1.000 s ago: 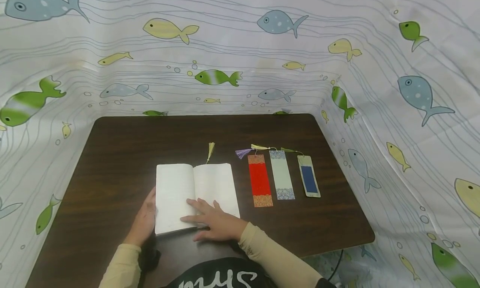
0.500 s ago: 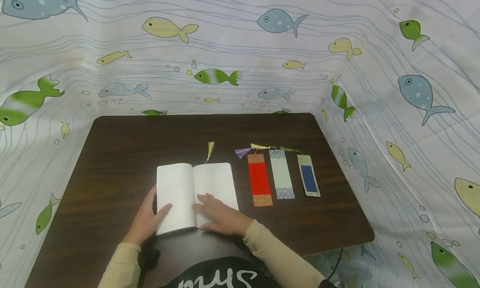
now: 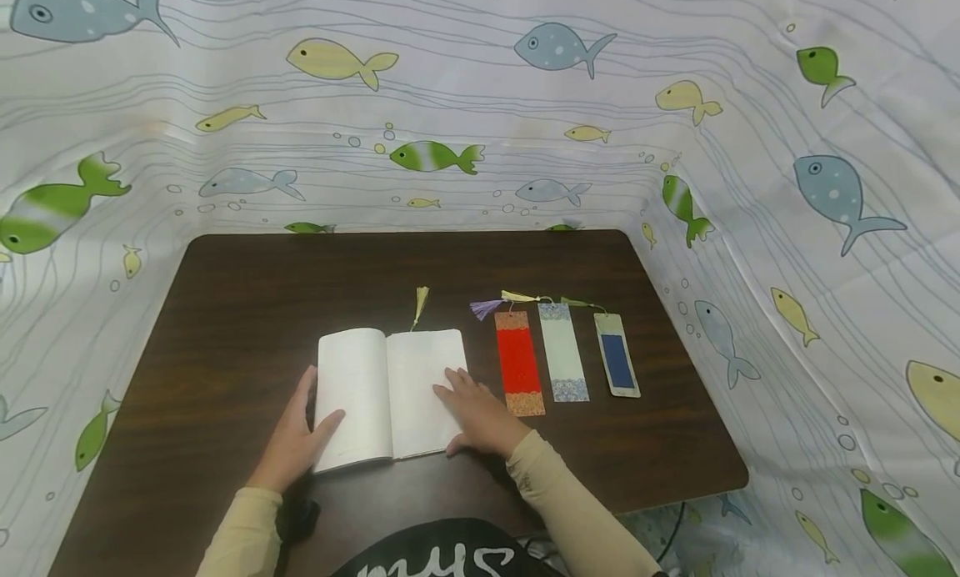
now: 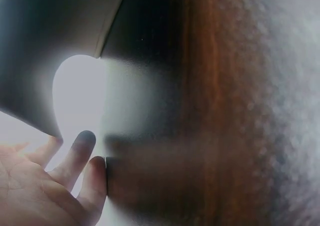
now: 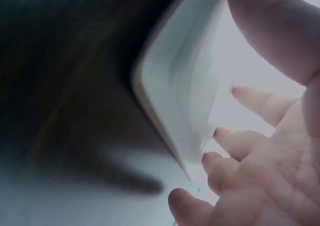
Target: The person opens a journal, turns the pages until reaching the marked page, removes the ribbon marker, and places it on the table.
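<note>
An open book [image 3: 352,402] with white pages lies near the front of the dark wooden table [image 3: 247,285]. A yellow tassel [image 3: 422,303] sticks out past its top edge near the fold. My left hand [image 3: 287,445] holds the book's left side, thumb over the page and fingers along the outer edge. In the left wrist view, that hand's fingers [image 4: 82,151] are by the dark cover [image 4: 50,50]. Spread fingers of my right hand [image 3: 483,414] rest at the right page's outer edge, thumb near its lower corner. The right wrist view shows the page block [image 5: 175,85] beside this hand [image 5: 260,171].
Right of the book lie a red bookmark [image 3: 517,360], a pale bookmark [image 3: 564,352] and a smaller blue-panelled bookmark [image 3: 617,360], each with a tassel at the top. A fish-patterned curtain [image 3: 465,102] surrounds the table's back and sides.
My right hand has slid from the fold across to the right page's outer edge. My left thumb has come over the left page. The left side of the book bulges more and has shifted slightly right.
</note>
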`<action>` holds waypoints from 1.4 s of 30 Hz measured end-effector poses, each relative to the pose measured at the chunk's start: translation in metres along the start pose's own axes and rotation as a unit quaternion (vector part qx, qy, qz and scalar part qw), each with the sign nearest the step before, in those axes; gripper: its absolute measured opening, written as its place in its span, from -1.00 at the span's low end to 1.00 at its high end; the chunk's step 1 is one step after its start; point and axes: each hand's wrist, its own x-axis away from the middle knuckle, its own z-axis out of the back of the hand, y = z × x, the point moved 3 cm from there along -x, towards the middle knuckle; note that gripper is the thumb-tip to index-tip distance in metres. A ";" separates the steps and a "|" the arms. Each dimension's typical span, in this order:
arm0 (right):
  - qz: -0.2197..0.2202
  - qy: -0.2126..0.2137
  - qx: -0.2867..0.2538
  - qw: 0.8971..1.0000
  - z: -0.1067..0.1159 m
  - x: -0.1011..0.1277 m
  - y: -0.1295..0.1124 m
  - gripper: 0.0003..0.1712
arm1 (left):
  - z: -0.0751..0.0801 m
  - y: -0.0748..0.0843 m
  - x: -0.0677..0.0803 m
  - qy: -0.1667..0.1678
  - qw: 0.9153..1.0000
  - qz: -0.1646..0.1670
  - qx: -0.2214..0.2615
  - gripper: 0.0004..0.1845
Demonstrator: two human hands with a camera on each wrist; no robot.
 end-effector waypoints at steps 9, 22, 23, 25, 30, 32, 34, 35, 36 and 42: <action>-0.017 -0.002 -0.008 1.000 0.008 0.008 0.011 0.20 | -0.001 0.002 0.000 -0.001 1.000 -0.006 -0.012 0.00; -0.012 0.010 0.001 1.000 0.005 0.008 0.013 0.16 | -0.002 0.000 0.000 0.006 1.000 -0.024 -0.017 -0.05; -0.011 0.012 0.000 1.000 0.004 0.008 0.013 0.16 | -0.002 0.000 0.001 0.007 1.000 -0.024 -0.018 -0.06; -0.009 0.014 -0.001 1.000 0.004 0.009 0.013 0.15 | -0.003 0.000 0.002 0.009 0.999 -0.026 -0.021 -0.07; -0.005 0.026 0.011 1.000 0.004 0.009 0.013 0.14 | -0.003 0.000 0.002 0.016 0.999 -0.040 -0.021 -0.10; -0.003 0.030 0.018 0.999 0.003 0.009 0.012 0.12 | -0.004 0.000 0.003 0.016 0.999 -0.041 -0.019 -0.11; 0.000 0.037 0.023 0.999 0.003 0.009 0.012 0.09 | -0.004 0.000 0.004 0.014 0.999 -0.039 -0.018 -0.12; 0.001 0.039 0.024 0.999 0.003 0.009 0.012 0.07 | -0.004 0.000 0.004 0.014 0.999 -0.040 -0.018 -0.13; 0.003 0.044 0.026 0.999 0.003 0.009 0.012 0.04 | -0.004 0.000 0.004 0.015 0.999 -0.040 -0.018 -0.14; 0.020 0.102 0.053 0.993 0.003 0.007 0.012 -0.07 | -0.005 0.003 0.004 0.018 0.998 -0.048 -0.020 -0.25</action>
